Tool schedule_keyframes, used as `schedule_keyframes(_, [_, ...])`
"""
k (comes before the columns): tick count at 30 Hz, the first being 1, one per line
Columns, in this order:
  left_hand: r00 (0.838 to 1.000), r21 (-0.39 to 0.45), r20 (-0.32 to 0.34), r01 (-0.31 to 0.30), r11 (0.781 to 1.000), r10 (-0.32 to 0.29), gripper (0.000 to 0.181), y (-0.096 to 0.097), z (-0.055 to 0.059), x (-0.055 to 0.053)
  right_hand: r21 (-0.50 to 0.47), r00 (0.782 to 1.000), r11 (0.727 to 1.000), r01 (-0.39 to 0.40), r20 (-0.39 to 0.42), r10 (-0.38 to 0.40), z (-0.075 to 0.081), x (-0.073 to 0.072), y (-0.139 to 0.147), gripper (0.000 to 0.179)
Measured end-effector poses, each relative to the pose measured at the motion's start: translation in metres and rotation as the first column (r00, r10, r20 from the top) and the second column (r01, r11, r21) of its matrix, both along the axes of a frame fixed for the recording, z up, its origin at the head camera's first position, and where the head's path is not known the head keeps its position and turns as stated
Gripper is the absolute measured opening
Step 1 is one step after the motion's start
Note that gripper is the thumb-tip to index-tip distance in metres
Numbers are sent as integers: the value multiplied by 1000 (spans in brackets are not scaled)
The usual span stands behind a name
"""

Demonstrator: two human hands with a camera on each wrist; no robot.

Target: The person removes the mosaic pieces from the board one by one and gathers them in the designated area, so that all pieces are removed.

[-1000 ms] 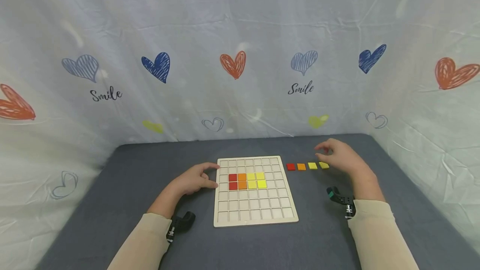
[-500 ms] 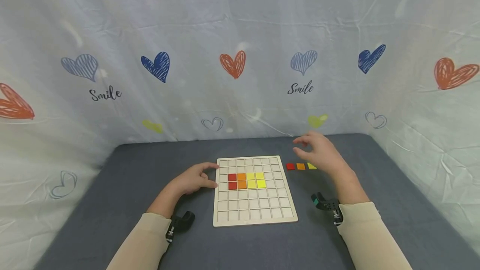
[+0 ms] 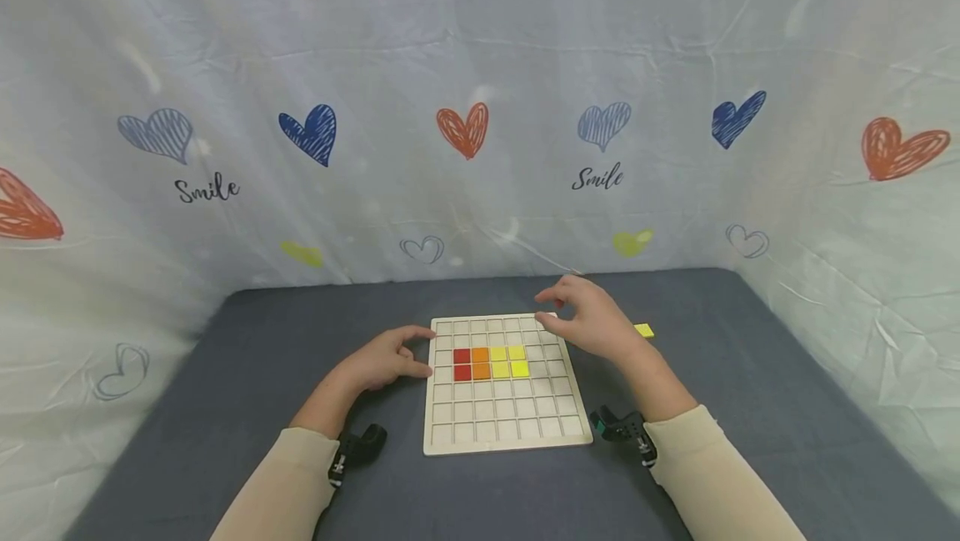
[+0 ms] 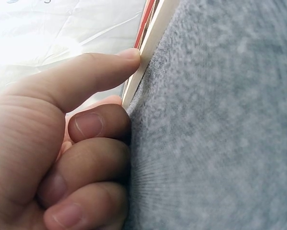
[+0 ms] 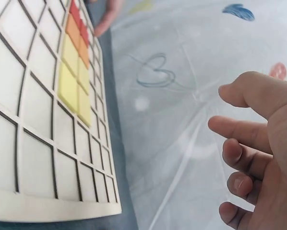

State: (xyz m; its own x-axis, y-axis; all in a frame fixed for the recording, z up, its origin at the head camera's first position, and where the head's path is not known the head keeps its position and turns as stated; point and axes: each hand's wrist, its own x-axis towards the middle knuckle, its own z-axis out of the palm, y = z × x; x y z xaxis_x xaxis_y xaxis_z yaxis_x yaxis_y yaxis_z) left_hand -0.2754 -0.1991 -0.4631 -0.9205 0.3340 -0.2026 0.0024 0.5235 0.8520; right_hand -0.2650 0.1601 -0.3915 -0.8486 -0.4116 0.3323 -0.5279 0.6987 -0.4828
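A pale wooden grid board [image 3: 506, 447] lies on the dark table, two rows of coloured square tiles in its cells. From left to right come red tiles [image 3: 462, 373], orange tiles [image 3: 480, 371] and yellow tiles [image 3: 519, 368]. My left hand [image 3: 381, 360] rests at the board's left edge, thumb and forefinger extended to touch its side. In the left wrist view its other fingers [image 4: 83, 165] are curled beside the cloth. Over the board's far right corner hovers my right hand [image 3: 588, 320]. In the right wrist view its thumb and fingers [image 5: 244, 129] are apart, nothing between them.
One loose yellow tile [image 3: 644, 330] shows on the table past my right wrist; that hand and forearm hide the spot where other loose tiles lay. Behind the table [image 3: 300, 316] hangs a white curtain [image 3: 525, 149] printed with hearts.
My right hand has moved left from above the loose yellow tiles to the board's far right corner, now covering most of the loose row. My left hand and the board hold still.
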Motion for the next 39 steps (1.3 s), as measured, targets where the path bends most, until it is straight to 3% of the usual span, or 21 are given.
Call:
schedule_keyframes(11, [1000, -2, 4, 12, 1000, -12, 68, -2, 1, 2, 123, 996, 989, -86, 10, 86, -8, 0, -35, 28])
schedule_keyframes(23, [1000, -6, 13, 0, 1000, 0, 69, -1, 4, 2, 289, 981, 940, -181, 124, 151, -15, -6, -81, 30])
schedule_keyframes(29, [1000, 1, 17, 25, 1000, -25, 69, -3, 5, 0, 329, 975, 920, -212, 132, 178, -18, -8, -101, 24])
schedule_keyframes(39, [999, 18, 22, 45, 999, -46, 69, -5, 7, -2, 424, 979, 890, -165, 178, 97, -22, -11, -123, 19])
